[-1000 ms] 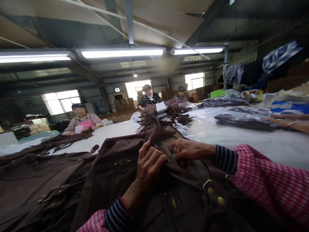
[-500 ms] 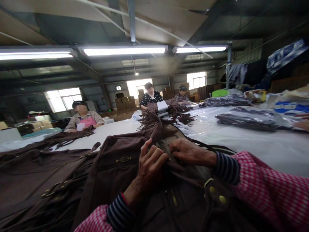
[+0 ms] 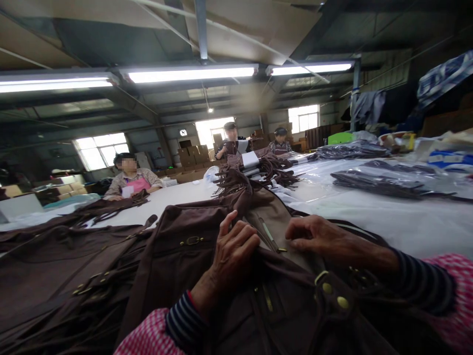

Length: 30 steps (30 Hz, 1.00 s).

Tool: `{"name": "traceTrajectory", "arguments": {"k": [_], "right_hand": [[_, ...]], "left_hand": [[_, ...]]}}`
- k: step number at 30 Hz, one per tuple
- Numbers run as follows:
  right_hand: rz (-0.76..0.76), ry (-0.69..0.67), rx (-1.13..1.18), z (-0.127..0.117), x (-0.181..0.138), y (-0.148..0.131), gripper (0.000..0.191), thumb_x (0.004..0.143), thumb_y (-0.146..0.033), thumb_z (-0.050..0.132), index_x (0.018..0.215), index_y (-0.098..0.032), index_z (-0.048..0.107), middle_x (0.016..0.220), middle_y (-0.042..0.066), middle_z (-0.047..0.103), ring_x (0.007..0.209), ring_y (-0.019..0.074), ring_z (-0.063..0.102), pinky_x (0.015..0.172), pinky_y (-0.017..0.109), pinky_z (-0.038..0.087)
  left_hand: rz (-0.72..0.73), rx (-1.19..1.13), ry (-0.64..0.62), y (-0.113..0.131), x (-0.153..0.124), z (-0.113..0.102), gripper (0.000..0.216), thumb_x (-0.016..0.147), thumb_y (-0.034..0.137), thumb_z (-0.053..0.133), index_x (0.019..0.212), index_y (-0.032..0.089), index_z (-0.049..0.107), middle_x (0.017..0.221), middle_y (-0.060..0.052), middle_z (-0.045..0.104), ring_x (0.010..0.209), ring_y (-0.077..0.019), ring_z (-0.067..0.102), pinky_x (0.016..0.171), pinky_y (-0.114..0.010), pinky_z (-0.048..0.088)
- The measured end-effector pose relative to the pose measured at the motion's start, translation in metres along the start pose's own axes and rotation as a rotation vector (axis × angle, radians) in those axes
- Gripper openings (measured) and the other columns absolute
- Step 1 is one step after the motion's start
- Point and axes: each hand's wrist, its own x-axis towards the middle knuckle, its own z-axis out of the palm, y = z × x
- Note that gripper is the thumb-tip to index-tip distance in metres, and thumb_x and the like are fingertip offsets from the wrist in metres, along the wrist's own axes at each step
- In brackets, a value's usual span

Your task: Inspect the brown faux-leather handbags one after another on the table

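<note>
A brown fabric bag [image 3: 177, 256] with brass buckles and snaps lies in front of me on the white table [image 3: 369, 217]. My left hand [image 3: 232, 254] grips a fold of the bag beside its zipper [image 3: 268, 235], fingers curled over the cloth. My right hand [image 3: 318, 236] sits just right of the zipper, fingers pinched near the small brass zipper pull. The inner lining shows between my hands.
More brown bags [image 3: 55, 276] are piled at the left. A fringed brown stack [image 3: 254, 172] stands behind. Bagged dark goods [image 3: 373, 182] lie at the right. Three other people sit at the far side of the table, one at the left [image 3: 129, 180].
My right hand has moved to the right and back along the zipper, exposing more of the lining. The left hand stays on its fold. The view has tilted slightly.
</note>
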Motion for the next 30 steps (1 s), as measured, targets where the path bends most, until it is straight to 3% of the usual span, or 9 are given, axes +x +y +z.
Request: {"name": "traceTrajectory", "arguments": {"k": [3, 9, 14, 22, 30], "right_hand": [[-0.081, -0.004, -0.238, 0.007, -0.009, -0.011, 0.011, 0.084, -0.023, 0.063, 0.093, -0.021, 0.069, 0.089, 0.002, 0.069, 0.083, 0.0185, 0.061, 0.072, 0.029, 0.041], [-0.181, -0.016, -0.509, 0.023, 0.0, -0.013, 0.007, 0.082, -0.017, 0.056, 0.088, -0.019, 0.059, 0.086, 0.003, 0.065, 0.078, 0.0182, 0.057, 0.068, 0.029, 0.034], [-0.168, 0.031, -0.563, 0.028, 0.003, -0.012, 0.012, 0.077, -0.012, 0.055, 0.087, -0.019, 0.055, 0.08, 0.001, 0.064, 0.069, 0.0161, 0.054, 0.061, 0.029, 0.028], [-0.172, -0.085, -0.644, 0.024, 0.008, -0.014, 0.009, 0.082, -0.014, 0.053, 0.088, -0.019, 0.057, 0.09, 0.005, 0.066, 0.078, 0.0189, 0.059, 0.064, 0.029, 0.031], [-0.202, 0.02, -0.802, 0.028, 0.01, -0.016, 0.009, 0.089, -0.015, 0.049, 0.087, -0.018, 0.057, 0.082, 0.005, 0.064, 0.063, 0.0155, 0.055, 0.058, 0.03, 0.024]], "left_hand": [[0.006, -0.024, -0.032, -0.001, 0.0, 0.0, 0.02, 0.093, 0.006, 0.046, 0.084, 0.02, 0.058, 0.097, 0.0, 0.073, 0.102, -0.0167, 0.063, 0.121, -0.049, 0.023], [-0.023, -0.038, -0.137, -0.002, 0.0, -0.003, 0.02, 0.088, 0.003, 0.047, 0.092, 0.021, 0.056, 0.117, 0.0, 0.073, 0.117, -0.0186, 0.06, 0.121, -0.047, 0.021], [-0.069, -0.039, -0.232, -0.003, 0.003, -0.007, 0.026, 0.077, 0.003, 0.049, 0.095, 0.021, 0.054, 0.109, -0.002, 0.074, 0.105, -0.0187, 0.062, 0.117, -0.044, 0.025], [-0.081, 0.002, -0.299, -0.001, 0.007, -0.014, 0.026, 0.075, 0.003, 0.047, 0.093, 0.021, 0.054, 0.093, -0.002, 0.068, 0.095, -0.0187, 0.058, 0.118, -0.044, 0.024], [-0.082, 0.004, -0.331, -0.002, 0.009, -0.017, 0.028, 0.072, 0.005, 0.048, 0.093, 0.021, 0.055, 0.087, -0.002, 0.063, 0.091, -0.0195, 0.056, 0.116, -0.045, 0.024]]}}
